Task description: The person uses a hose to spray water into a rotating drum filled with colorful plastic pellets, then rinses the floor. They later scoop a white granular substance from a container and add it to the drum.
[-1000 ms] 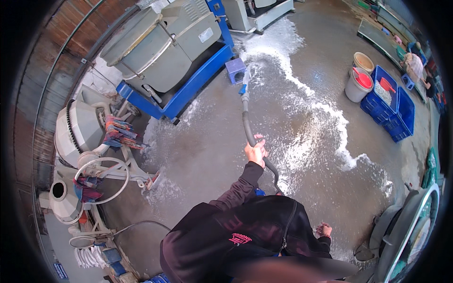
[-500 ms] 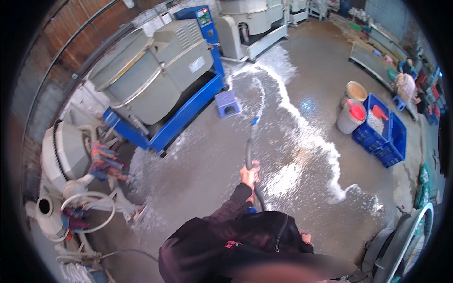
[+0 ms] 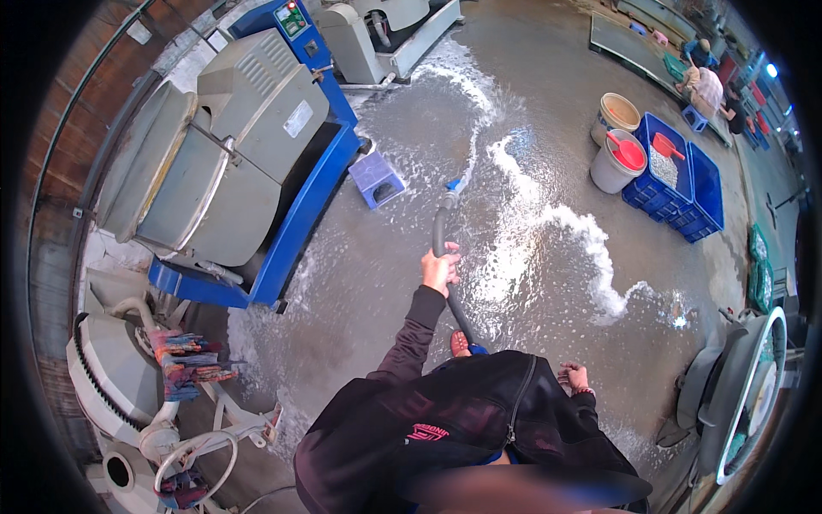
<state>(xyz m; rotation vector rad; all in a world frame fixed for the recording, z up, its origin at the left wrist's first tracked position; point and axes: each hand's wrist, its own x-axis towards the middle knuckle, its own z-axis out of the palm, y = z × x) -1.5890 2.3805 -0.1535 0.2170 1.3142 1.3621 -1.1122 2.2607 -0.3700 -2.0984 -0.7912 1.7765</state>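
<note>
While the left hand is wrapped around the hose, its blue valve sits at 12 o'clock from the grip, purple stool at 11; right hand just dangles at 4, loose and empty.

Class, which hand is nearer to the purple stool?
Left. The left hand, round the grey hose, is below and right of the purple stool in view; the right hand is farther down and right, beside the jacket.

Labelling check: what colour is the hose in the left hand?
Grey hose, clearest in the head view.
</note>
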